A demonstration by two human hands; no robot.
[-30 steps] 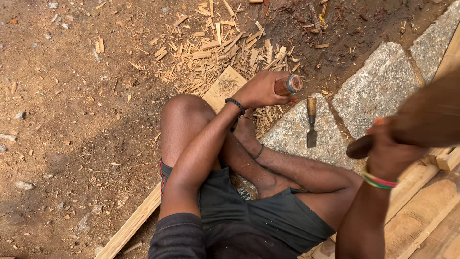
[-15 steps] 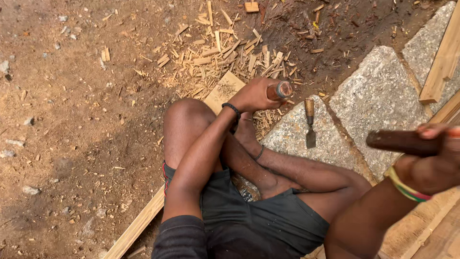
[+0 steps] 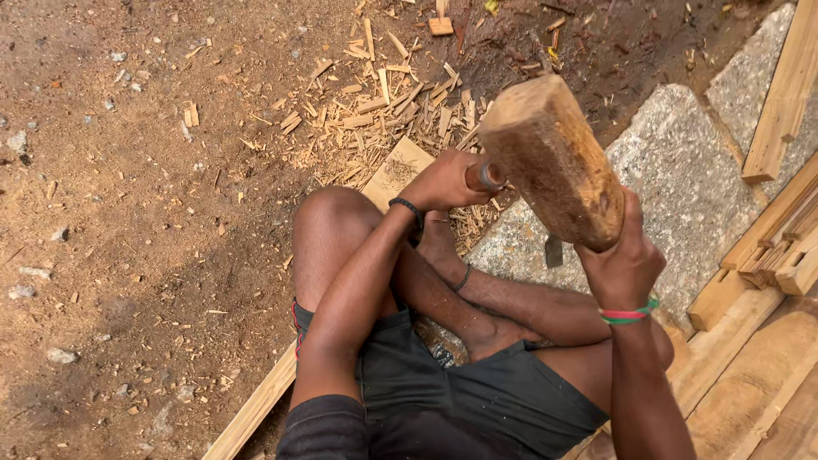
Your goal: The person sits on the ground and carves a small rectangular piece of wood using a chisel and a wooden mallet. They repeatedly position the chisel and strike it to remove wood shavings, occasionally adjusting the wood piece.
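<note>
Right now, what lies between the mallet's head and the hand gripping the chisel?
In the head view, only the chisel's ringed butt separates the mallet from the left hand.

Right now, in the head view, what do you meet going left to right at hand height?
Bare dirt ground → raised knee → left hand gripping a chisel handle → wooden mallet held in the right hand → grey stone slab → timber planks.
</note>
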